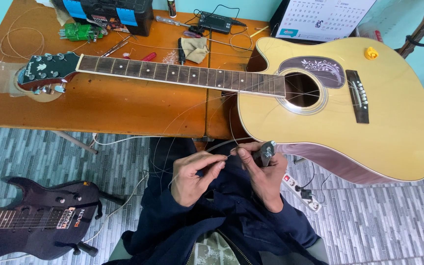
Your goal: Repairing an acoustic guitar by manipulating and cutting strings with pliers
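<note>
Fingertips of your left hand [192, 175] pinch a thin steel guitar string [226, 156] between thumb and forefinger, the other fingers curled in loosely. Your right hand [263, 176] meets it just beside, forefinger and thumb closed on the same wire, while the palm grips a small dark hand tool [265, 153] whose head pokes up above the knuckles; whether it is a cutter or a winder is hard to tell.

The string runs from your pinch upward in a loose curve toward the yellow-topped acoustic guitar [393, 122], which lies face up on the worn wooden table [99, 105], body overhanging the edge above your lap and its dark-green headstock [45, 68] far off to your left.

Keep both pinches close together, so the short span between them stays taut and does not kink. Let the slack hang free over your knees, not across the guitar's glossy top, where a loose end could scratch. If the tool comes into play, I judge you would do well to steady the wire with your left hand alone first.

Nearby, a black electric guitar [30, 221] lies on the grey tiled floor [369, 225], well apart.
</note>
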